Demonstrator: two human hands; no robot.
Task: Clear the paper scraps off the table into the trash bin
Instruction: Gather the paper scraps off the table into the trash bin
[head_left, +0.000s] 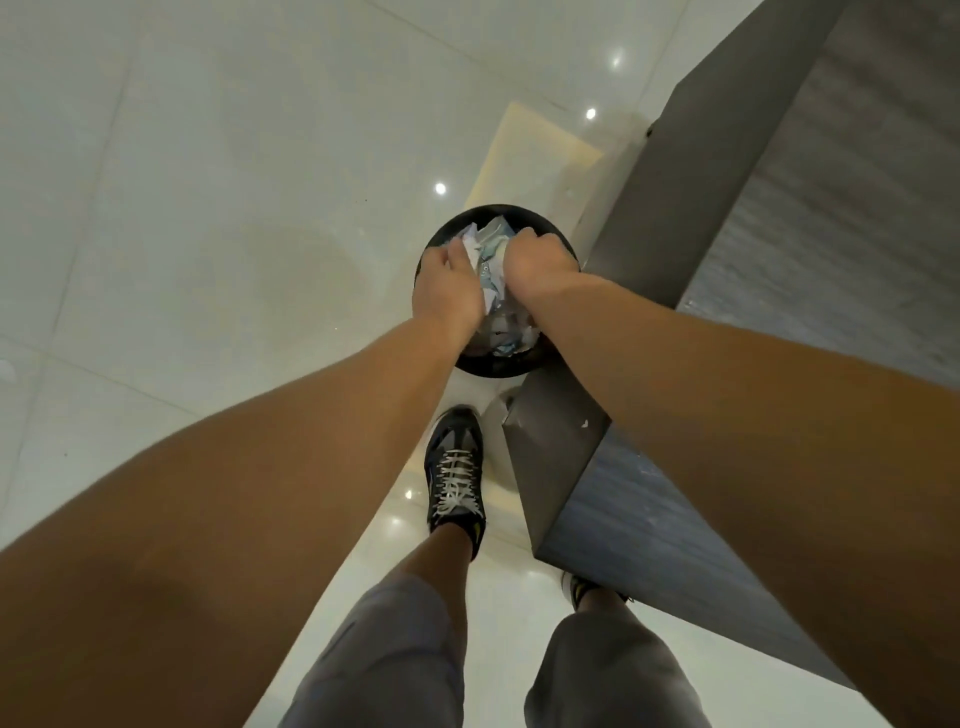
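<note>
Both hands are over the bin (441, 236) now — the left hand (449, 288) and the right hand (537, 265) squeeze a wad of paper scraps (488, 260) between them, right above the black rim. It looks like a 2-handed carry because the scraps are loose and crumpled; cupping from both sides keeps the bits from spilling on the way over.

The left fingers lie close together along the wad's side, thumb up top. The right fingers are curled down over the far side, gripping paper. Their tips are buried in the wad, so I cannot tell how deep the hold goes.

The bin stands on the floor (208, 208), tucked just beside the bench (831, 218) — handy spot, a short swing from the edge. More paper already lies inside, below the hands. The wad sits over the middle of the opening, so when released it should fall in, not over the rim.

1 white fleck (584, 423) shows on the bench corner nearest the bin — perhaps a stray scrap left to collect. A shoe (457, 467) is planted close below the bin.
</note>
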